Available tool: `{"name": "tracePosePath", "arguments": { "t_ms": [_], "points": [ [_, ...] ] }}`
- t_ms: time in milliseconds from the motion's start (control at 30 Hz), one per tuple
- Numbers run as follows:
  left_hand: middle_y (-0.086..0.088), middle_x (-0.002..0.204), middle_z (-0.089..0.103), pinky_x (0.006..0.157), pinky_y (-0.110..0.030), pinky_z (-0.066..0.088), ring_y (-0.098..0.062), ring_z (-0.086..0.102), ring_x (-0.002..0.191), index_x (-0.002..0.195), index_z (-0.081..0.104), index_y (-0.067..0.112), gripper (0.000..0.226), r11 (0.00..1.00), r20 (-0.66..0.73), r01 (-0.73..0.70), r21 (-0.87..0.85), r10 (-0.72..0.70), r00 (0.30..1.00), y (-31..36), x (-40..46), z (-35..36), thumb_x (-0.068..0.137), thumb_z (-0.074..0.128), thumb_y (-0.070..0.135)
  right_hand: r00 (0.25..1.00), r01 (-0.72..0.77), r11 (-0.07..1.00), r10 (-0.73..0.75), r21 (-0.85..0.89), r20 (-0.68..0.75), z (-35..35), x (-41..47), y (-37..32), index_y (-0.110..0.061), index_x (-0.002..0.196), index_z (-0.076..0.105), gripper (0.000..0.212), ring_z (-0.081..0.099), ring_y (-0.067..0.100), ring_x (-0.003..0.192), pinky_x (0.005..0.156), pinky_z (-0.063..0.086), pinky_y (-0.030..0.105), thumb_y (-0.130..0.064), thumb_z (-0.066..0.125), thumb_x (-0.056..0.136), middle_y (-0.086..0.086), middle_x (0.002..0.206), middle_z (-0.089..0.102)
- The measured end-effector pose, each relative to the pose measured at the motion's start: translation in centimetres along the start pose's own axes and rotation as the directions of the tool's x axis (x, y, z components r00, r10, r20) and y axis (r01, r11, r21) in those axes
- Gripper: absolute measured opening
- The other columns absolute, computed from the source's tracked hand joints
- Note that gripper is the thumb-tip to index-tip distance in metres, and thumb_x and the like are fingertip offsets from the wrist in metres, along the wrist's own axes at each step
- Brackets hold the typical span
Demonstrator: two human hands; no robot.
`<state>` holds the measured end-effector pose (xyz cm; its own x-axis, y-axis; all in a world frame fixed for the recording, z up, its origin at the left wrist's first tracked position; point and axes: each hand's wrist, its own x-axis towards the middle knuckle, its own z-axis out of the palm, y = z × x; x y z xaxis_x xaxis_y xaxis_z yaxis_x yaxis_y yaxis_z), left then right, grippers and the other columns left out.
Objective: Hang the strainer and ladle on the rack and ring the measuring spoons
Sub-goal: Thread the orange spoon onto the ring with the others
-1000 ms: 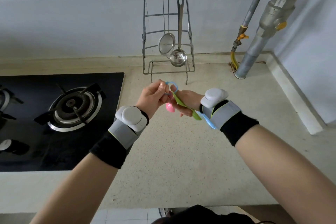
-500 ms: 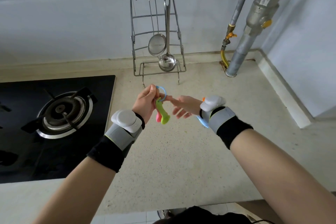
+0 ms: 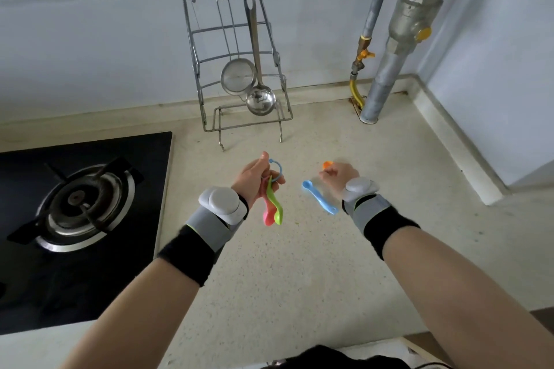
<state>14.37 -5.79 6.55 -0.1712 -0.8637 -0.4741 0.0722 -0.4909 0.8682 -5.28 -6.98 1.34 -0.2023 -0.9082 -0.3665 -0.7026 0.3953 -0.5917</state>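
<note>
The blue ring (image 3: 277, 170), with the pink spoon (image 3: 267, 209) and green spoon (image 3: 276, 208) hung on it, is pinched in the left hand (image 3: 254, 179). The blue spoon (image 3: 319, 196) and orange spoon (image 3: 327, 164) are gripped in the closed right hand (image 3: 340, 178), above the counter (image 3: 299, 263).

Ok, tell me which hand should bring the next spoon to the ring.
Right. The right hand already grips the blue spoon and an orange spoon. The left hand is busy holding the ring with the pink spoon and green spoon hanging.
</note>
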Motion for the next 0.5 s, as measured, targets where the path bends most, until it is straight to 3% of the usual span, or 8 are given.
{"name": "tracePosePath", "arguments": {
  "t_ms": [100, 200, 267, 400, 500],
  "points": [
    [-0.001, 0.047, 0.066, 0.055, -0.025, 0.047, -0.012, 0.053, 0.042, 0.064, 0.041, 0.016, 0.037, 0.999, -0.012, 0.018, 0.039, -0.018, 1.000, 0.1, 1.0, 0.1, 0.093, 0.035, 0.038, 1.000, -0.024, 0.992, 0.027, -0.126, 0.015, 0.4, -0.4, 0.8, -0.011, 0.107, 0.062, 0.028, 0.054, 0.022, 0.082, 0.067, 0.039, 0.027, -0.027, 0.045, 0.091, 0.003, 0.090, 0.059],
    [-0.001, 0.048, 0.067, 0.054, -0.025, 0.047, -0.013, 0.052, 0.042, 0.064, 0.041, 0.016, 0.037, 0.997, -0.024, 0.039, 0.060, -0.037, 0.999, 0.1, 1.7, 0.1, 0.093, 0.035, 0.039, 0.995, -0.048, 0.997, 0.043, -0.054, -0.090, 1.0, 0.1, 1.9, -0.006, 0.107, 0.059, 0.024, 0.059, 0.030, 0.100, 0.082, 0.044, 0.033, -0.016, 0.050, 0.087, 0.012, 0.108, 0.064],
    [-0.001, 0.048, 0.066, 0.053, -0.024, 0.047, -0.012, 0.052, 0.042, 0.065, 0.041, 0.017, 0.036, 0.996, -0.021, 0.052, 0.074, -0.050, 0.999, 0.2, 2.2, 0.3, 0.093, 0.034, 0.039, 0.985, -0.076, 0.997, 0.072, -0.018, -0.154, 1.1, 0.6, 2.7, -0.004, 0.111, 0.053, 0.028, 0.057, 0.032, 0.105, 0.087, 0.044, 0.036, -0.015, 0.055, 0.085, 0.016, 0.117, 0.058],
    [0.000, 0.048, 0.066, 0.054, -0.025, 0.045, -0.012, 0.051, 0.042, 0.067, 0.041, 0.017, 0.035, 0.992, -0.005, 0.067, 0.103, -0.067, 0.998, 0.3, 2.9, 0.8, 0.094, 0.032, 0.038, 0.963, -0.179, 0.984, 0.173, -0.012, -0.204, 1.1, 1.6, 3.8, -0.008, 0.120, 0.044, 0.041, 0.057, 0.033, 0.105, 0.086, 0.046, 0.038, -0.023, 0.058, 0.085, 0.012, 0.126, 0.047],
    [0.001, 0.047, 0.066, 0.055, -0.026, 0.044, -0.012, 0.050, 0.044, 0.071, 0.041, 0.016, 0.033, 0.991, 0.014, 0.039, 0.129, -0.042, 0.999, 0.4, 3.1, 1.0, 0.095, 0.029, 0.035, 0.964, -0.201, 0.976, 0.183, -0.084, -0.191, 1.3, 2.3, 3.9, -0.010, 0.114, 0.052, 0.033, 0.058, 0.032, 0.099, 0.078, 0.043, 0.033, -0.024, 0.057, 0.085, 0.013, 0.122, 0.045]
  ]
}}
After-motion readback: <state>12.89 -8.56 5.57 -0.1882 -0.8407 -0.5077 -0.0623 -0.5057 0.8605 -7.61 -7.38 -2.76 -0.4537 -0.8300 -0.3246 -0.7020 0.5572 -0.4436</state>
